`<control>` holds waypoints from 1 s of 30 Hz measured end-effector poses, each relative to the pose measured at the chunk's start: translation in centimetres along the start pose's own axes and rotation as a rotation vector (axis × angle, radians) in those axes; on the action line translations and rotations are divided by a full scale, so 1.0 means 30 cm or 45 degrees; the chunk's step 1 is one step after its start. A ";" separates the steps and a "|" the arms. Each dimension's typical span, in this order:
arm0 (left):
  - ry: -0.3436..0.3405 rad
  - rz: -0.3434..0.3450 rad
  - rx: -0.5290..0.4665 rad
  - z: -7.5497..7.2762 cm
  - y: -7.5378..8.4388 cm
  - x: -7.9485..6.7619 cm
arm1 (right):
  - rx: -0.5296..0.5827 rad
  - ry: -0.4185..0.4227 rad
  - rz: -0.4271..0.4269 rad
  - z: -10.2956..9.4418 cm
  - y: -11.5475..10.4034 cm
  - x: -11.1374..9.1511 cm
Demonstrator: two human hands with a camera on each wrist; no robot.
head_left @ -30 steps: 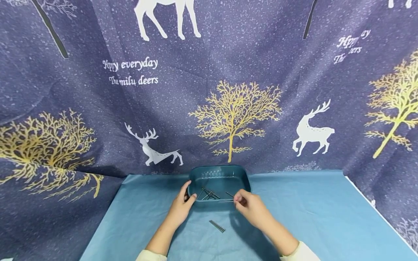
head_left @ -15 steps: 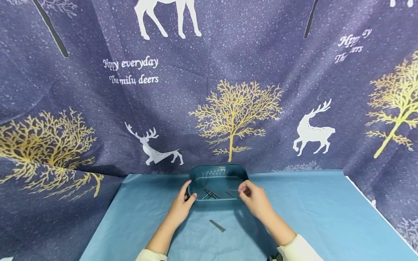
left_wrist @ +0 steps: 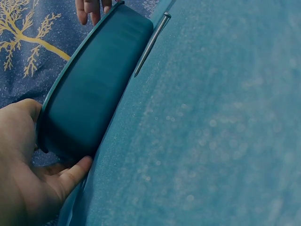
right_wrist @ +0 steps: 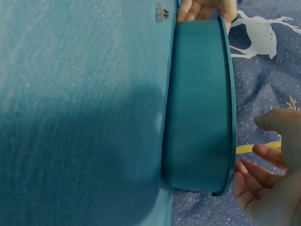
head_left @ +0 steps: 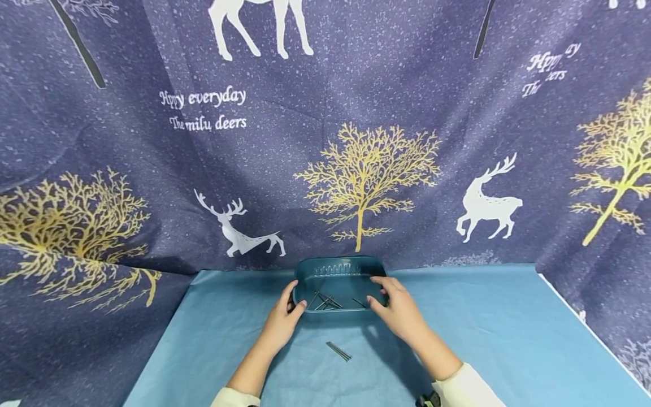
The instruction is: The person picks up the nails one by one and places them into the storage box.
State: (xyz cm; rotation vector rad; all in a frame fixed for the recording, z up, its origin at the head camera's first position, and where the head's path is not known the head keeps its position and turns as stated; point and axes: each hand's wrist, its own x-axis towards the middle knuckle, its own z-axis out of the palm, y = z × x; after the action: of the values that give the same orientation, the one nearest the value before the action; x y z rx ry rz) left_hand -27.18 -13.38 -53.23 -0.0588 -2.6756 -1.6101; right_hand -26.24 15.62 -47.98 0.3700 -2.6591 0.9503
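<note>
A dark teal plastic basin [head_left: 341, 317] stands at the back of the table. My left hand [head_left: 280, 325] grips its left end, thumb at the front side in the left wrist view. My right hand [head_left: 400, 312] is over the right end, thumb and fingers apart, holding nothing; in the right wrist view its fingertips are close to the rim, and contact is hard to tell. Several metal nails [head_left: 325, 301] lie crossed in the basin's left part, and another nail [head_left: 359, 303] lies to the right, near my right thumb. A row of several nails [head_left: 338, 351] lies on the cloth in front.
Light blue cloth [head_left: 488, 328] covers the table, with slight wrinkles. Directly behind the basin hangs a dark blue curtain [head_left: 264, 169] printed with deer and yellow trees. A dark device shows at my right cuff [head_left: 429, 400].
My right hand has moved slightly back and right, and its pinching fingers have spread. The nail it was pinching has left its fingers. My left hand has stayed on the basin.
</note>
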 end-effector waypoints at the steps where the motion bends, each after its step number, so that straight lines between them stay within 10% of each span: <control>1: 0.000 0.000 0.000 0.000 0.000 -0.001 | 0.000 0.001 0.000 0.000 0.001 -0.001; 30: 0.002 0.003 0.015 -0.002 0.006 -0.004 | 0.066 -0.102 -0.007 0.006 -0.070 -0.073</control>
State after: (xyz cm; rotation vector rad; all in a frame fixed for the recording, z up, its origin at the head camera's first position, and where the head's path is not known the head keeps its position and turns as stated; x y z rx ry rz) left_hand -27.05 -13.35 -53.05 -0.0602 -2.6828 -1.5932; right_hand -23.53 14.22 -47.70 0.4362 -2.7079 1.0250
